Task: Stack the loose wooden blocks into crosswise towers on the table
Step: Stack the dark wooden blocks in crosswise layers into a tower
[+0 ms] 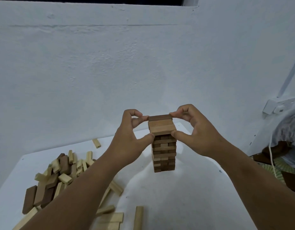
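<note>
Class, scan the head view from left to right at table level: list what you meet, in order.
Block pile → left hand → tower → right hand → wall socket

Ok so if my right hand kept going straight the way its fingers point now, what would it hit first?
The right hand points left, toward the top layer of blocks on the tower. Its fingertips already touch that layer, so it would push those blocks first, toward the left hand opposite.

Brown crosswise tower upright mid-table, dark block topmost, loose block pile lying w/ scattered strays at left
</note>
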The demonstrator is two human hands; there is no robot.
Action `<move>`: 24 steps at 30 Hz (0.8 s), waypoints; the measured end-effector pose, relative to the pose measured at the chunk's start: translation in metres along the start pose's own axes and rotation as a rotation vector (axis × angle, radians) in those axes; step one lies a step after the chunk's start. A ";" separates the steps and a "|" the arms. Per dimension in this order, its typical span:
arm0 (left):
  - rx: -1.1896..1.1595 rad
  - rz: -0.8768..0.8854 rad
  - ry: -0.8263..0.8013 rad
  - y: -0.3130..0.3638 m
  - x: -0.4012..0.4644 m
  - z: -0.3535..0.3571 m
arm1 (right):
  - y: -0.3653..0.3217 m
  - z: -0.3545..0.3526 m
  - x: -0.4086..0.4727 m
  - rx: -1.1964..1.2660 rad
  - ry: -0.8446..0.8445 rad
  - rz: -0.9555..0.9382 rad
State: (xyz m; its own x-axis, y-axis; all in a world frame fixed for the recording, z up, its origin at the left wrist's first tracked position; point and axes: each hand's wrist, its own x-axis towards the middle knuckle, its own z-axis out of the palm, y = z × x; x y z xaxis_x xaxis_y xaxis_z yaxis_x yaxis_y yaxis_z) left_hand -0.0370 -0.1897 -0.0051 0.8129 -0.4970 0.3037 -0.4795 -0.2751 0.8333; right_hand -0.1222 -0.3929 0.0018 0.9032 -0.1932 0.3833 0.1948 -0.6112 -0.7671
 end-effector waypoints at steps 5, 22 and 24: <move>-0.004 -0.027 -0.011 -0.011 0.007 0.006 | 0.014 0.002 0.006 -0.017 -0.020 0.008; -0.263 -0.366 0.023 -0.003 -0.003 0.031 | 0.001 0.028 0.000 0.250 0.065 0.322; -0.238 -0.487 0.049 0.002 0.000 0.042 | -0.003 0.039 0.002 0.314 0.041 0.403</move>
State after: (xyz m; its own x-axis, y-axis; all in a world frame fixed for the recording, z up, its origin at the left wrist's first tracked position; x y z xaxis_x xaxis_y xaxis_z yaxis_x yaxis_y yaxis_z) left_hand -0.0523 -0.2248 -0.0230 0.9396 -0.3179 -0.1269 0.0395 -0.2675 0.9628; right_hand -0.1058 -0.3620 -0.0154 0.9156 -0.4000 0.0408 -0.0540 -0.2229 -0.9733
